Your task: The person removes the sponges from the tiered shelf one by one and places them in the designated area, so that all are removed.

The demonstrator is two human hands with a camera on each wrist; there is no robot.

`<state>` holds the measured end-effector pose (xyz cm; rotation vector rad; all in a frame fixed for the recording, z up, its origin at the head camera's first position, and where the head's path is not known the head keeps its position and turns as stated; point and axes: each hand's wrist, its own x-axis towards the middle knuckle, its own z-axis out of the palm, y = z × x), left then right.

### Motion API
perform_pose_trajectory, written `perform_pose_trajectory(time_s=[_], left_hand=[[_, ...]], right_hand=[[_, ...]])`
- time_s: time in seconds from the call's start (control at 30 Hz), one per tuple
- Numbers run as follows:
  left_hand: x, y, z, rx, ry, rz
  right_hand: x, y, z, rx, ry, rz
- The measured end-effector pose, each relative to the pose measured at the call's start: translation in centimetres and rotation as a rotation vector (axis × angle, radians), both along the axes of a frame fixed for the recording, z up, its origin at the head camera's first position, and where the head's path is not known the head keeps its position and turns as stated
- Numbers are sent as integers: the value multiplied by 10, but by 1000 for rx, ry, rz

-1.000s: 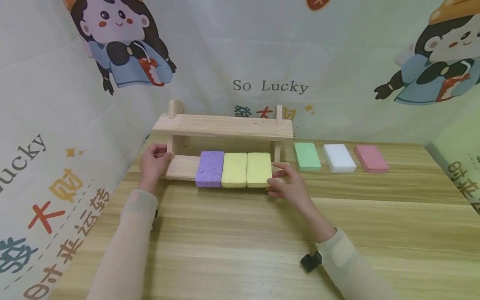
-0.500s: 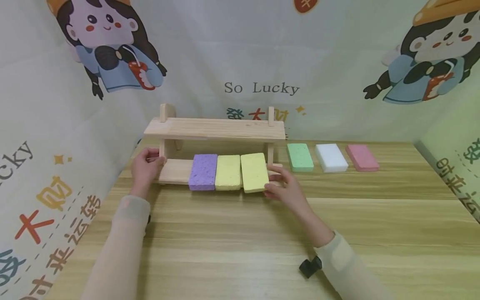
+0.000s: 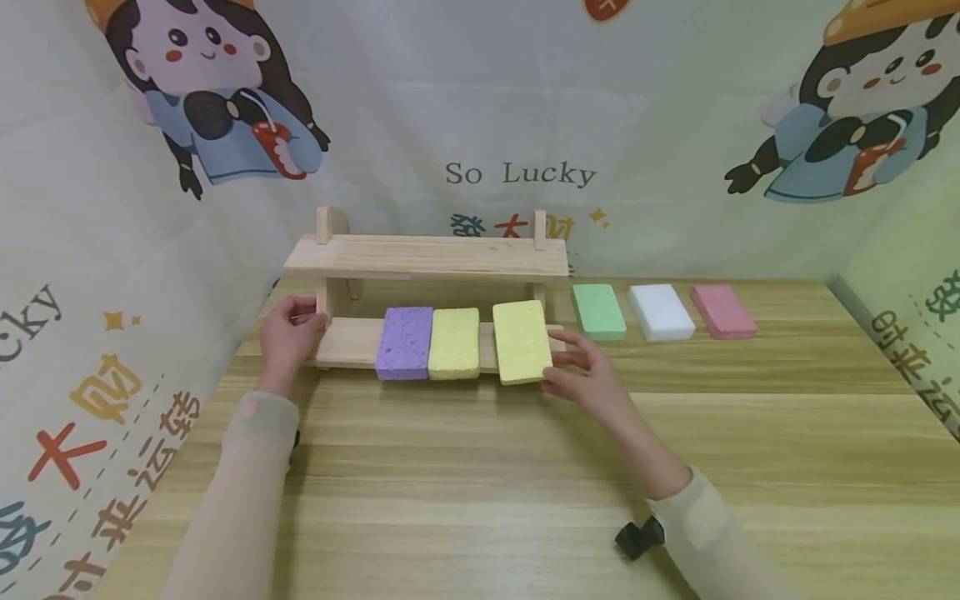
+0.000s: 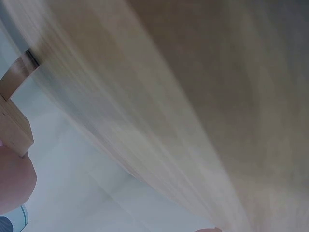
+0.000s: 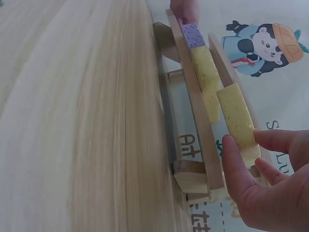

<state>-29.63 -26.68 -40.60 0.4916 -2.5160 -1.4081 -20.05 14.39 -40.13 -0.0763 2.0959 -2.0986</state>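
My right hand [image 3: 588,379] pinches a yellow sponge [image 3: 522,342] by its right edge, thumb on one side and fingers on the other. The sponge is slightly tilted and raised over the right part of the lower board of a small wooden two-tier shelf [image 3: 427,255]. In the right wrist view the held sponge [image 5: 237,118] stands apart from the row. My left hand [image 3: 288,343] grips the shelf's left upright. Left of the held sponge, a purple sponge [image 3: 404,343] and another yellow sponge [image 3: 453,343] lie side by side on the lower board.
Right of the shelf, a green sponge [image 3: 598,312], a white sponge [image 3: 662,312] and a pink sponge [image 3: 723,312] lie in a row on the wood-grain table [image 3: 480,483]. A printed cloth [image 3: 675,108] hangs behind the table.
The right yellow sponge has been lifted and shifted right by my right hand, leaving a gap beside the other yellow sponge. My left hand stays at the shelf's upright. The head view has shifted slightly.
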Motion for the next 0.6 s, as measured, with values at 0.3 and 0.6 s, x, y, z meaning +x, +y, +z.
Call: perform_pose_trajectory(time_s=[0.3, 0.6], left_hand=[[1, 1, 2, 7, -14, -4], [3, 2, 4, 2, -18, -10]], right_hand=[[10, 18, 5, 36, 22, 6], [14, 37, 6, 50, 33, 1]])
